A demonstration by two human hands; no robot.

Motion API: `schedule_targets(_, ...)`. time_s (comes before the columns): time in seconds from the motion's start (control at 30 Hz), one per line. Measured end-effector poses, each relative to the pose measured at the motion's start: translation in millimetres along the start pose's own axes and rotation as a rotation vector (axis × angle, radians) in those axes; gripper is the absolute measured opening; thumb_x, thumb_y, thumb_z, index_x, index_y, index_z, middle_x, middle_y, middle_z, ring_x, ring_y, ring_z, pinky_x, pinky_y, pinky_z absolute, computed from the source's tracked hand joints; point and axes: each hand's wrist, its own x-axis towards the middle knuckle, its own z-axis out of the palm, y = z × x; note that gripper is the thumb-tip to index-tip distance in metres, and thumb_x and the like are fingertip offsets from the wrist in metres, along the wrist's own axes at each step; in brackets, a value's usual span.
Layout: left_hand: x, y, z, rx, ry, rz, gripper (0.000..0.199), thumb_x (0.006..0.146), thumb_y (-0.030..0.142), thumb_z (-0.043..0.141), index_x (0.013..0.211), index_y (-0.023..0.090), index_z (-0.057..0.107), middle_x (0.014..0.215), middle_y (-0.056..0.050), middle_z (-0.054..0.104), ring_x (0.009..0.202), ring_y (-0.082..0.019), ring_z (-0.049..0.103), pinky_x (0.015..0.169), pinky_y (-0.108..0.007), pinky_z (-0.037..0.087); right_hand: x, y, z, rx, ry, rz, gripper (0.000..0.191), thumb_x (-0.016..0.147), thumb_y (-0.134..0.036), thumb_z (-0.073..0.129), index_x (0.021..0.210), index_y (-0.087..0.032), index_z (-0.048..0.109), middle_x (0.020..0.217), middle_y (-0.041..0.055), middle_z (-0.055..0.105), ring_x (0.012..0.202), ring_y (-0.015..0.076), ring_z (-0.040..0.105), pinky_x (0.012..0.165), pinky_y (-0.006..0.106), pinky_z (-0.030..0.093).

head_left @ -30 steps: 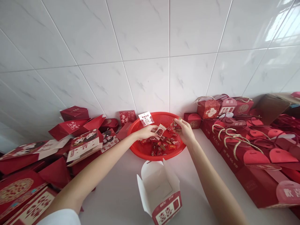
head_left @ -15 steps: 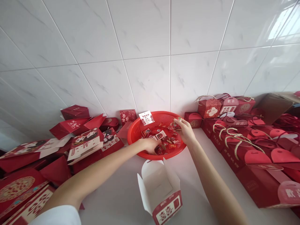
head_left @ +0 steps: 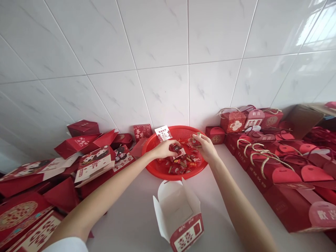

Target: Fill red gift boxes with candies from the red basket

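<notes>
A red plastic basket with perforated sides holds many small wrapped candies. Over its left half, my left hand pinches a dark red wrapped candy. Above the basket's right side, my right hand is closed on a small wrapped candy with green and gold on it. In front of the basket stands an open red and white gift box, its flaps up and its white inside showing. A white printed card leans at the basket's back left rim.
Red gift boxes, some with panda prints, are piled on the left. Closed boxes with rope handles stand in rows on the right. A brown cardboard box is at the far right, and a tiled wall rises behind.
My left hand has lifted from the candies at the basket's front and moved up and back, now with a dark red candy. My right hand has shifted slightly left, its candy still held.
</notes>
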Motion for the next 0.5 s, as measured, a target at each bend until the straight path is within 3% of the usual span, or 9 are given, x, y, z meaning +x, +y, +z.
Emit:
schedule_targets(0.17, 2.9, 6.6, 3.3, -0.208, 0.069, 0.044, 0.036, 0.088, 0.025, 0.057, 0.122, 0.015, 0.064, 0.133, -0.01, 0.066, 0.124, -0.024, 0.059, 0.109, -0.039, 0.046, -0.3, -0.8, -1.0, 0.049, -0.017, 0.028, 0.037, 0.051, -0.042, 0.092, 0.07, -0.021, 0.068, 0.082, 0.0029, 0.073, 0.09, 0.0214, 0.069, 0.076, 0.03, 0.057)
schedule_targets(0.3, 5.2, 23.1, 3.3, -0.199, 0.145, 0.089, 0.052, 0.086, 0.022, 0.063, 0.138, 0.019, 0.056, 0.144, -0.009, 0.057, 0.124, -0.024, 0.057, 0.107, -0.039, 0.048, -5.7, -2.1, 4.4, 0.088, -0.098, 0.059, 0.034, 0.055, -0.038, 0.092, 0.076, -0.022, 0.07, 0.086, 0.0018, 0.073, 0.097, 0.0234, 0.068, 0.079, 0.035, 0.059)
schedule_targets(0.4, 7.9, 33.0, -0.1, -0.207, 0.151, 0.084, 0.067, 0.082, 0.022, 0.069, 0.146, 0.019, 0.048, 0.13, -0.011, 0.064, 0.115, -0.023, 0.062, 0.101, -0.038, 0.051, -9.0, -3.5, 9.1, 0.12, -0.168, 0.062, 0.035, 0.055, -0.039, 0.092, 0.078, -0.022, 0.071, 0.085, 0.0011, 0.073, 0.09, 0.0223, 0.069, 0.075, 0.035, 0.06)
schedule_targets(0.5, 9.9, 37.3, -8.6, -0.226, 0.098, 0.057, 0.074, 0.082, 0.026, 0.072, 0.149, 0.016, 0.043, 0.114, -0.01, 0.069, 0.108, -0.022, 0.065, 0.098, -0.039, 0.052, -8.1, -3.7, 9.7, 0.122, -0.139, 0.041, 0.036, 0.054, -0.039, 0.092, 0.077, -0.022, 0.071, 0.082, 0.002, 0.075, 0.083, 0.0218, 0.07, 0.07, 0.034, 0.06)
